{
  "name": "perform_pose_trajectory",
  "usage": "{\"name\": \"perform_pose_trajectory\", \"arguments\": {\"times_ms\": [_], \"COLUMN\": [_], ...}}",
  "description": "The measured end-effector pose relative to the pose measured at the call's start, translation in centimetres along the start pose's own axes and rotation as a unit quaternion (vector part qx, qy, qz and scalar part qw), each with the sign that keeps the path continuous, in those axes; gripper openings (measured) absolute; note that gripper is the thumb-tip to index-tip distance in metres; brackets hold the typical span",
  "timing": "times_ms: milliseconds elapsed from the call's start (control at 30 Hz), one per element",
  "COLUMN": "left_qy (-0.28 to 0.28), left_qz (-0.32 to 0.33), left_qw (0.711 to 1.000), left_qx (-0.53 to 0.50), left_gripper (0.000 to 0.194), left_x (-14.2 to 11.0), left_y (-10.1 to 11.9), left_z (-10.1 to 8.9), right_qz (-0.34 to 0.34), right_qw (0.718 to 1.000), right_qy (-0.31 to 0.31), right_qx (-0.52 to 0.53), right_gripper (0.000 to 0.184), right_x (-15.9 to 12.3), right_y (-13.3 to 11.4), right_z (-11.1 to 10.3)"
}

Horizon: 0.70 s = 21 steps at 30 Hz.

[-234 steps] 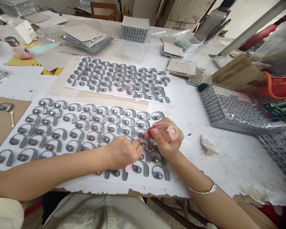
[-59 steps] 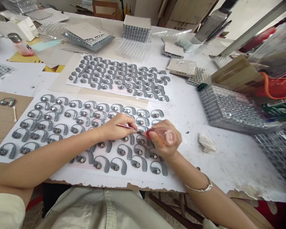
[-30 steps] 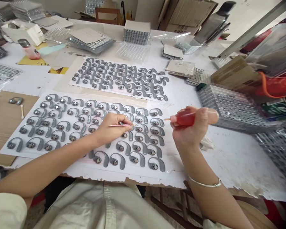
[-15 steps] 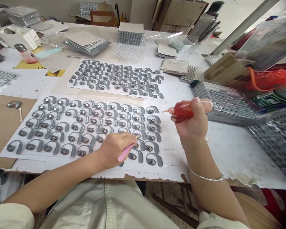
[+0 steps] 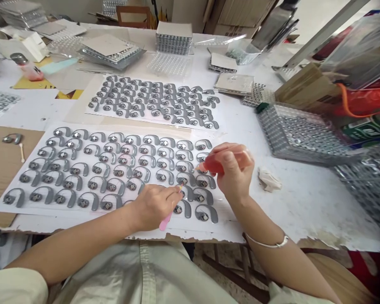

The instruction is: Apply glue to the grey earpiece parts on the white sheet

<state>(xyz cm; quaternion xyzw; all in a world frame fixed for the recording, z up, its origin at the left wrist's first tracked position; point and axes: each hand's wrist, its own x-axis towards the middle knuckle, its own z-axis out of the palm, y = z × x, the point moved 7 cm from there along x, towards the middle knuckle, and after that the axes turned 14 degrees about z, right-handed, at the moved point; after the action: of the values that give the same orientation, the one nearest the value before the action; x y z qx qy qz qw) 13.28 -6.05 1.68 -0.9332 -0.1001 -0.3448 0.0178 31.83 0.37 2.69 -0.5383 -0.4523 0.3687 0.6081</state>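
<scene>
My left hand [image 5: 153, 205] is closed in a pinch round a thin pink stick [image 5: 166, 219], its tip at the grey ear-hook pieces [image 5: 98, 166] in the lower right of the near white sheet [image 5: 228, 219]. My right hand [image 5: 232, 171] grips a small red squeeze bottle [image 5: 213, 165], nozzle pointing left just above the same rows. Each grey piece carries a shiny round stone. A second sheet of ear-hook pieces [image 5: 155, 101] lies farther back.
Stacked clear trays of stones [image 5: 299, 137] stand to the right, more stacks [image 5: 173, 39] at the back. A crumpled white tissue [image 5: 269, 179] lies right of my right hand. A brown cardboard sheet [image 5: 0, 169] with one loose piece and a cotton swab sits left.
My right hand has come down and left with the red bottle, from raised beside the sheet to just over the lower right rows. My left hand stays low with the pink stick.
</scene>
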Motion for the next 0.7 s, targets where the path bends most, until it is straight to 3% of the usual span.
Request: {"name": "perform_pose_trajectory", "arguments": {"times_ms": [300,700], "left_qy": [-0.078,-0.122], "left_qz": [0.028,0.023], "left_qw": [0.994,0.991], "left_qx": [0.068,0.056], "left_gripper": [0.020,0.012], "left_x": [0.6,0.4], "left_y": [1.0,1.0], "left_z": [0.6,1.2], "right_qz": [-0.167,-0.209], "right_qw": [0.977,0.965], "right_qy": [-0.069,-0.092], "right_qx": [-0.115,-0.131], "right_gripper": [0.025,0.021], "right_x": [-2.2,-2.7], "right_y": [-1.7,-1.8], "right_z": [2.9,4.0]}}
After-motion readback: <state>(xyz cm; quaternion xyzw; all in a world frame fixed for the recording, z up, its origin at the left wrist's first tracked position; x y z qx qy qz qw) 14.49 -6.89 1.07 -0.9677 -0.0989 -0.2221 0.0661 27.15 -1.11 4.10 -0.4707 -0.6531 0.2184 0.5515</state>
